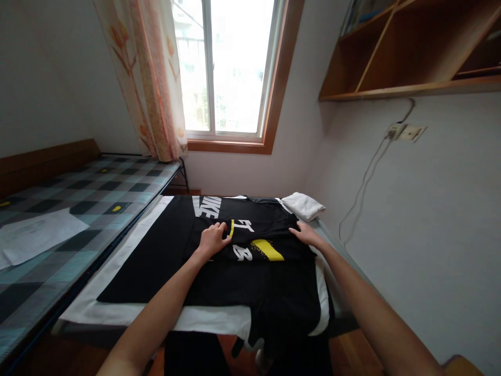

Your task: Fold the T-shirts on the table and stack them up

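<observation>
A black T-shirt point(235, 282) with white lettering and a yellow patch lies spread over a white cloth point(219, 318) on a table-like surface. Its fabric is partly folded over across the middle, and one part hangs down over the near edge. My left hand point(213, 239) has its fingers curled on the shirt beside a narrow yellow stripe, pinching the fabric. Toward the right end, my right hand point(308, 234) grips the shirt's dark edge between thumb and fingers. The fingertips of both hands are partly hidden by cloth or by the hands themselves.
A folded white towel point(303, 206) lies at the far right corner. To the left stands a bed with a checked mattress point(78, 209) and paper sheets point(39, 235) on it. A wall runs along the right, with a cable point(364, 183) hanging from an outlet below a wooden shelf point(407, 89).
</observation>
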Tool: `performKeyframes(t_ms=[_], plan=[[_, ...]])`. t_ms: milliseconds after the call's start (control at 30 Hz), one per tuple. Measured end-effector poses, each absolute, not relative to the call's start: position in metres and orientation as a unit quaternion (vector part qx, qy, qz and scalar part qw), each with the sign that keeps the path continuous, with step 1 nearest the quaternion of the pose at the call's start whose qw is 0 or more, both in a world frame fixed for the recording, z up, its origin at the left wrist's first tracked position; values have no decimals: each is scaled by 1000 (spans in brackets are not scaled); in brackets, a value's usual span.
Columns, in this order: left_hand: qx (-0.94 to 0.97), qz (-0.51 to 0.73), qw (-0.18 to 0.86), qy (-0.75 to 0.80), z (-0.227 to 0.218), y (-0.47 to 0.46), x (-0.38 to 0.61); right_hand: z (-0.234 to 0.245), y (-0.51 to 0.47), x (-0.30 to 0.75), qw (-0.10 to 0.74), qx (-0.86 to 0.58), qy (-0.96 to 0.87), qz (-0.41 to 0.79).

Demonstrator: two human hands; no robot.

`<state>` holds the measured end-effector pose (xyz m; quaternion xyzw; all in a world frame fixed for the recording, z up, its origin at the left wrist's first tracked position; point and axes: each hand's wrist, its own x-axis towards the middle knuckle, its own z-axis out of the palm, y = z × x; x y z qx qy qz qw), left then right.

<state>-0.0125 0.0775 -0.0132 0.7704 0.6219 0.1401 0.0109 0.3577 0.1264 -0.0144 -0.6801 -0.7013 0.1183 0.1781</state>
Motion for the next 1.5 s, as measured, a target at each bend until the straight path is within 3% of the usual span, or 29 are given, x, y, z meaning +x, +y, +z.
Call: performKeyframes(t_ms=[133, 300, 400, 467, 633, 767, 967, 1167, 1333, 1500], plan=[[767, 136, 12, 627, -11, 76, -14, 10, 123, 357, 165, -693, -664, 229], [769, 137, 6, 624, -10, 74, -13, 53, 134, 308, 262, -671, -580, 381], [763, 140, 19, 631, -8, 73, -13, 53, 140, 242, 281, -617, -585, 445], [759, 141, 23, 635, -8, 72, -13, 36, 139, 197, 236, -610, -604, 454], [759, 145, 14, 634, -11, 73, -13, -6, 126, 142, 186, -606, -653, 414], [772, 146, 10, 618, -15, 76, -13, 0, 121, 147, 168, -572, -701, 393], [777, 153, 34, 609, -15, 78, -15, 5, 108, 167, 205, -499, -829, 149], [769, 174, 48, 614, -16, 79, -15, -25, 84, 177, 101, -413, -903, 71], [796, 250, 30, 550, -6, 73, -12, -18, 76, 195, 127, -375, -917, 56], [899, 194, 82, 383, 8, 56, -9, -8, 62, 233, 170, -331, -928, 18]])
